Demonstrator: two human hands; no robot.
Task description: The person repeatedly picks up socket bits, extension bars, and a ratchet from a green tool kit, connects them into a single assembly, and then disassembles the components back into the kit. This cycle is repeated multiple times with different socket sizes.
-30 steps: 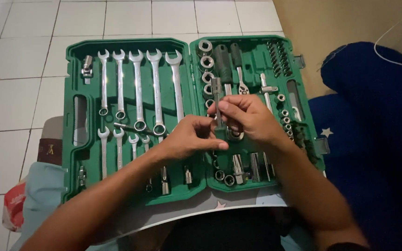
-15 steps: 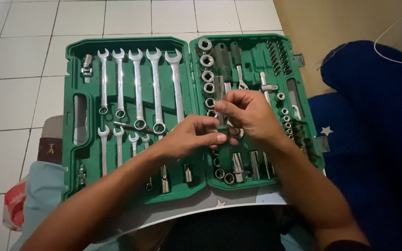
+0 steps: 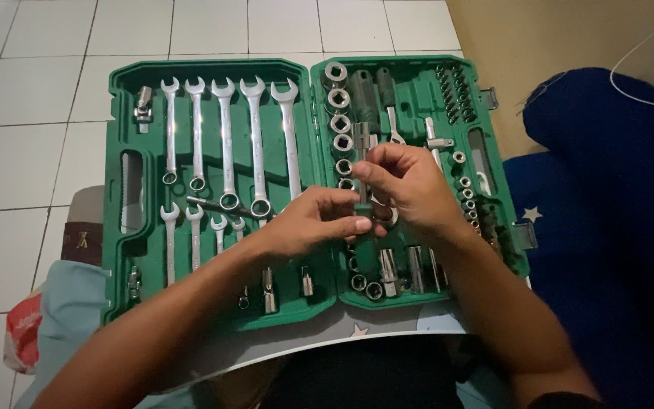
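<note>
An open green tool case (image 3: pixel 213 68) lies in front of me, spanners in its left half, sockets in its right. Over the right half both my hands meet on one upright metal extension bar (image 3: pixel 362 140). My right hand (image 3: pixel 410 185) pinches the bar's upper part between thumb and fingers. My left hand (image 3: pixel 316 222) grips its lower end, which my fingers hide. The bar's square top sticks out above my right fingers.
A row of long spanners (image 3: pixel 227 140) and a shorter row (image 3: pixel 193 235) fill the left half. Sockets (image 3: pixel 340 121), a ratchet handle (image 3: pixel 363 91) and small bits (image 3: pixel 452 91) sit on the right. Blue fabric (image 3: pixel 607 227) lies at right, white floor tiles (image 3: pixel 32 113) at left.
My hands and the bar have shifted slightly right and up over the case. The grip of both hands on the bar looks the same.
</note>
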